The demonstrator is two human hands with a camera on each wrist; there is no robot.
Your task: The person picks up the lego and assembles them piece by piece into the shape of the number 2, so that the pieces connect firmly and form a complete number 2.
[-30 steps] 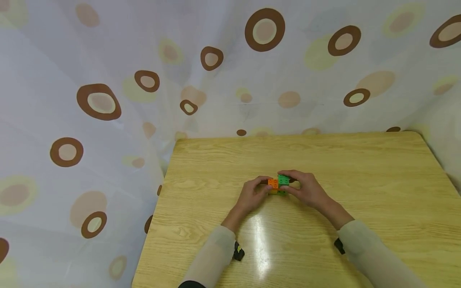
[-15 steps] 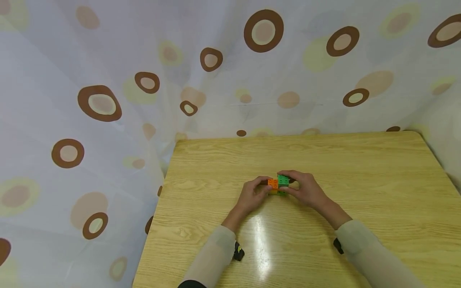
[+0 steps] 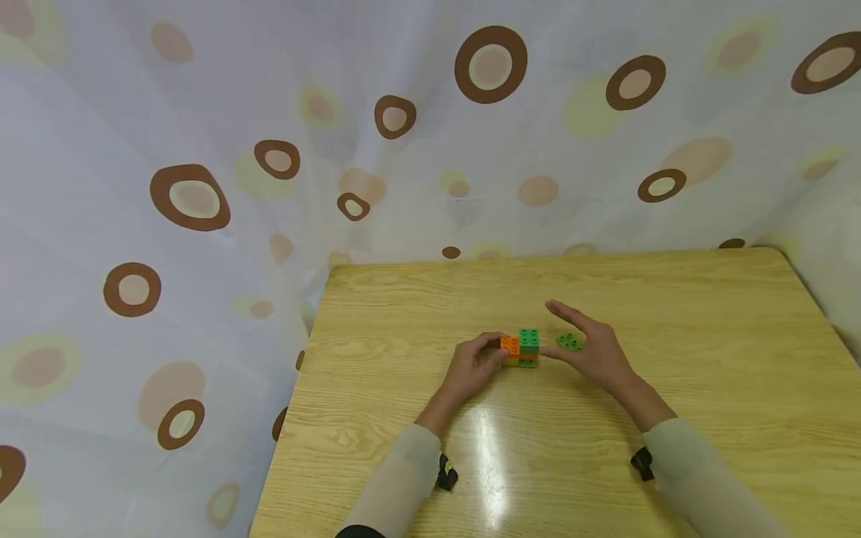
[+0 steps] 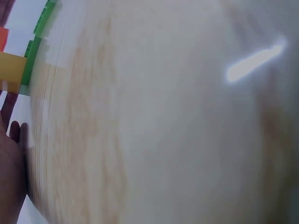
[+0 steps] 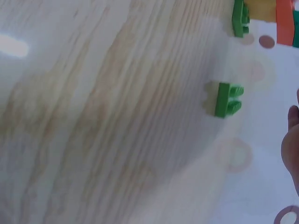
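Note:
A small stack of toy building bricks stands on the table, with an orange brick [image 3: 510, 344] and a green brick [image 3: 528, 341] side by side at its top. Lower down are a yellow brick [image 5: 260, 10] and a green base plate [image 5: 240, 18] with bare studs. My left hand [image 3: 470, 365] pinches the orange brick from the left, thumb in front. Just right of the stack, my right hand [image 3: 599, 356] is spread wide and holds nothing. Between its thumb and index finger, a loose green studded piece [image 3: 570, 342] shows on the table; it also appears in the right wrist view.
The wooden table [image 3: 403, 299] has a bright light reflection [image 3: 491, 471] in front of the hands. Behind it and to the left hangs a pale curtain [image 3: 417, 164] with brown and yellow rings. Dark wrist devices [image 3: 446, 473] sit at both sleeves.
My right hand has let go of the green brick, spread its fingers and moved to the right. The loose green piece now shows. My left hand keeps its hold on the stack.

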